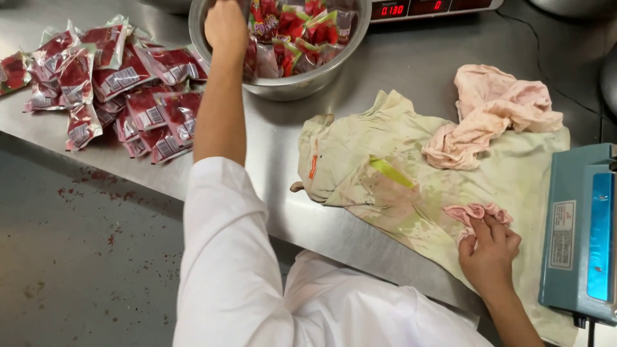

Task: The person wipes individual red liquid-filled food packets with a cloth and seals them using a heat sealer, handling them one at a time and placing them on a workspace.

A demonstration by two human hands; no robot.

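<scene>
White sleeve: nearest the lens, covering the upper left arm; the bare forearm stretches away over the desk to the bowl.
Left hand: reached into the steel bowl, back of the hand up; its fingers are hidden among the packets, so I cannot tell whether they are apart or closed on one.
Bowl contents: small red sachets with green and clear corners, heaped loosely; the bowl sits at the far edge, just beside a scale with a red display.
Right hand: resting on a small pink rag, fingers together and curled down onto it, pressing it against the stained cloth spread on the desk.
Sealed packets: a flat pile lying to the left of the bowl, well apart from the right hand.
Crumpled pink cloth: on the far part of the stained cloth, untouched.
Blue sealer: at the right edge, just beside the right hand.
Doing it well: judging by the reach, lifting one sachet by a clean corner, without squeezing the filled body, would keep it from leaking; the rag stays ready under the other hand for wiping.
</scene>
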